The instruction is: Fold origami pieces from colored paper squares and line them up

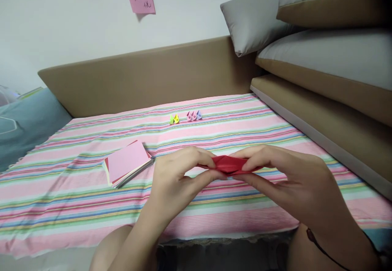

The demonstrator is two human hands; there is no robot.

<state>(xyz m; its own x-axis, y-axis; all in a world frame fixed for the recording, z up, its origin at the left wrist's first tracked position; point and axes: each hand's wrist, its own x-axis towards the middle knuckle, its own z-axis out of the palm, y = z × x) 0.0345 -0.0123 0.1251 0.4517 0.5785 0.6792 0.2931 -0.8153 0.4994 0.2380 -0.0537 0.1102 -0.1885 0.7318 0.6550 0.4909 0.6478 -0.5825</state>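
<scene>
Left hand and right hand pinch the red paper, seemingly mid-fold; five finished folded pieces sit beyond, paper stack apparently waiting.

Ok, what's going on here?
A person is holding a folded red paper just above a striped cloth. The left hand pinches one end and the right hand the other. A paper stack, pink on top, lies to the left, and a few small folded pieces sit in a row further back.
</scene>
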